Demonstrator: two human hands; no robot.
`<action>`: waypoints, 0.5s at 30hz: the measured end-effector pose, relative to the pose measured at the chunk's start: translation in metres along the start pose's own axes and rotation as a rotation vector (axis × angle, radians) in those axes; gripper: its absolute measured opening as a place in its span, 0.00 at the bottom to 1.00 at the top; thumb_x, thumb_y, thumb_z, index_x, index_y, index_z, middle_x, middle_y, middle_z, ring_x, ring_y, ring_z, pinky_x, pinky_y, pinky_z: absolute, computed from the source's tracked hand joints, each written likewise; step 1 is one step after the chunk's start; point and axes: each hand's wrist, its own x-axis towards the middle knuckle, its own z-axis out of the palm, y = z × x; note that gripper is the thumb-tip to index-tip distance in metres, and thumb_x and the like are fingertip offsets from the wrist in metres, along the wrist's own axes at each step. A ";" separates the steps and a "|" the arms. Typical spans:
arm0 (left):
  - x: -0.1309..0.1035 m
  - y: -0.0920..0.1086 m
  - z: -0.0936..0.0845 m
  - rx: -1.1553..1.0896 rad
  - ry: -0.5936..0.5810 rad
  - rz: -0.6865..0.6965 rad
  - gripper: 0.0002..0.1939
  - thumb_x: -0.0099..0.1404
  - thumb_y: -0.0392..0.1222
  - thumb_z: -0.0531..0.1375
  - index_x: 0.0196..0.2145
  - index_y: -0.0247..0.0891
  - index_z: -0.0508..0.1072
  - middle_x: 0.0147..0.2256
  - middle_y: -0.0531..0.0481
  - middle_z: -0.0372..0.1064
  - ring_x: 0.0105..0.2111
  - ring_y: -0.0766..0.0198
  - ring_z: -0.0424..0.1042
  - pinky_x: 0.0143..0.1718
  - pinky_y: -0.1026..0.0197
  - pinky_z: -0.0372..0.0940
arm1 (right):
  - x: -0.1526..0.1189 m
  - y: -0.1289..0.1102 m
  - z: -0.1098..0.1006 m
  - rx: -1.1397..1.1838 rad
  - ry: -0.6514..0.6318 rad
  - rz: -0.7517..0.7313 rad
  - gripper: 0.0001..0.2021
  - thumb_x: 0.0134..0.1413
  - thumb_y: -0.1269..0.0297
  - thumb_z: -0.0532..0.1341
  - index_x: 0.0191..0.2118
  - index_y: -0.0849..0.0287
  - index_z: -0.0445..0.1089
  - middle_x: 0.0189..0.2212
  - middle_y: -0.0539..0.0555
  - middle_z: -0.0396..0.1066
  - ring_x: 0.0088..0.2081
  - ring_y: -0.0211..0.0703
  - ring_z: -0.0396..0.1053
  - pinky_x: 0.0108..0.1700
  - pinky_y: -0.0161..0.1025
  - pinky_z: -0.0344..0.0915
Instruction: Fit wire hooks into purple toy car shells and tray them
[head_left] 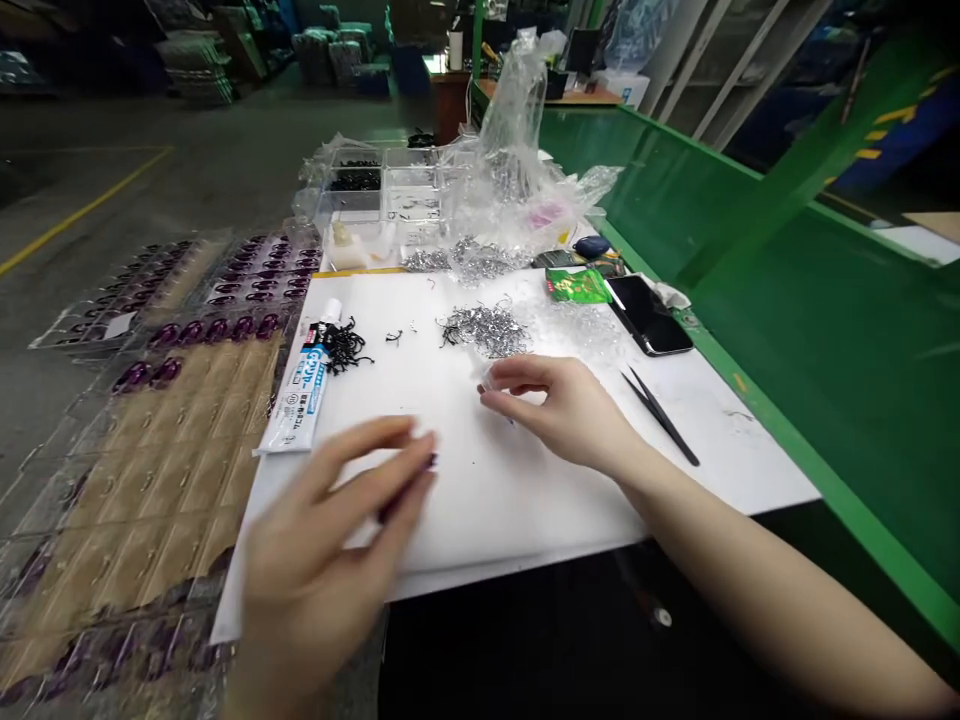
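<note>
My left hand [322, 540], smeared by motion, is over the front left of the white work board [465, 510]. Its thumb and fingertips pinch a small dark purple piece [430, 461], mostly hidden by the fingers. My right hand [566, 405] is closed at the fingertips around a small whitish, translucent piece [480, 368] whose kind I cannot make out. Just beyond it lies a pile of small silvery metal parts [487, 328]. A white and blue glue tube [300, 395] rests at the board's left, beside a heap of small black parts [343, 346].
Black tweezers [661, 418] and a black phone [651, 315] lie at right, near a green packet [577, 286]. Clear plastic bags [517, 130] and a divided clear box [384, 190] stand behind. Trays with purple parts [217, 330] extend along the left. A green panel [825, 300] borders the right.
</note>
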 end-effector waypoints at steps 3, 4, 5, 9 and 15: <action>0.002 0.017 0.058 -0.181 -0.238 0.012 0.20 0.74 0.25 0.66 0.59 0.39 0.82 0.49 0.50 0.85 0.47 0.64 0.84 0.52 0.63 0.78 | -0.007 -0.006 -0.011 0.282 0.142 -0.099 0.10 0.64 0.55 0.65 0.48 0.50 0.73 0.45 0.53 0.80 0.49 0.48 0.80 0.58 0.49 0.78; 0.002 0.017 0.069 -0.205 -0.275 0.001 0.18 0.74 0.26 0.65 0.59 0.36 0.82 0.48 0.48 0.86 0.45 0.63 0.84 0.51 0.63 0.79 | -0.012 -0.010 -0.017 0.443 0.168 -0.129 0.08 0.63 0.60 0.65 0.47 0.49 0.72 0.41 0.51 0.76 0.46 0.44 0.78 0.56 0.45 0.78; 0.001 0.016 0.077 -0.216 -0.292 -0.013 0.17 0.75 0.27 0.65 0.58 0.33 0.82 0.47 0.46 0.86 0.44 0.62 0.85 0.50 0.63 0.79 | -0.018 -0.014 -0.022 0.627 0.158 -0.157 0.07 0.60 0.63 0.65 0.44 0.49 0.71 0.36 0.49 0.71 0.40 0.42 0.74 0.51 0.42 0.78; -0.002 0.011 0.088 -0.210 -0.318 -0.043 0.14 0.74 0.27 0.65 0.55 0.30 0.84 0.48 0.42 0.87 0.46 0.60 0.86 0.51 0.62 0.79 | -0.040 -0.029 -0.035 1.144 -0.135 -0.097 0.20 0.64 0.55 0.67 0.29 0.52 0.56 0.25 0.44 0.48 0.25 0.37 0.52 0.28 0.36 0.63; -0.001 0.016 0.091 -0.156 -0.340 -0.041 0.13 0.72 0.22 0.61 0.39 0.36 0.83 0.52 0.45 0.87 0.49 0.56 0.86 0.54 0.57 0.77 | -0.042 -0.019 -0.019 1.315 -0.399 -0.264 0.35 0.80 0.35 0.41 0.23 0.54 0.38 0.16 0.44 0.35 0.20 0.36 0.36 0.25 0.41 0.45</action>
